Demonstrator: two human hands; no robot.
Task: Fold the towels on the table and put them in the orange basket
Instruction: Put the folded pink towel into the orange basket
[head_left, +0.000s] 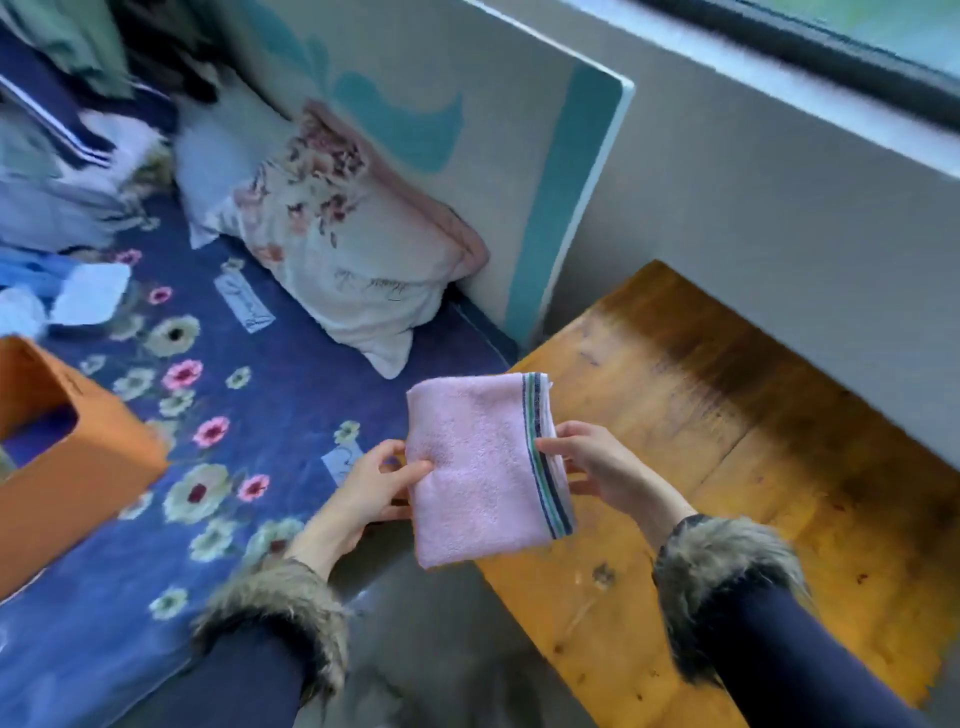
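Observation:
A folded pink towel (480, 467) with a striped band along its right edge hangs in the air between the bed and the wooden table (753, 441). My left hand (371, 483) pinches its left edge. Gripping the striped right edge is my right hand (587, 462). The orange basket (78, 467) stands on the bed at the far left, its opening facing up, well left of the towel.
A blue flowered bedspread (234, 415) covers the bed, with a floral pillow (353, 249) against a teal and white headboard (571, 182). Piled clothes (62, 156) lie at the far left back. A grey wall and window ledge run behind the table.

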